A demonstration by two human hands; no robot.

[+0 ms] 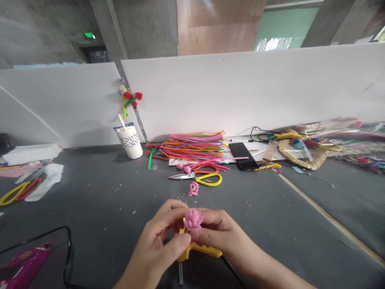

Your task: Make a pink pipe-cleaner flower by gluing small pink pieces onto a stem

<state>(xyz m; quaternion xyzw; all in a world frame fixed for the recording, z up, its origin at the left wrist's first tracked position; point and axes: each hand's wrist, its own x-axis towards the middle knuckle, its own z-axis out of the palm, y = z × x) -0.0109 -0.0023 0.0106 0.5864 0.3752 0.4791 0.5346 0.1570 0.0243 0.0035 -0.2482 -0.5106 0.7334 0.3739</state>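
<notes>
A small pink flower with several petals is pinched between the fingertips of my left hand and my right hand. Beneath both hands lies a yellow glue gun, partly hidden by them, with a clear stick at its lower end. Small cut pink pieces sit in a pile just beyond the hands. Behind that pile are scissors with one red and one yellow handle, and two pink balls on stems rest near the blades.
Colourful pipe cleaners are heaped at the back, beside a black phone. A patterned cup with a straw stands at back left. More scissors lie far left, above a purple device and black cable.
</notes>
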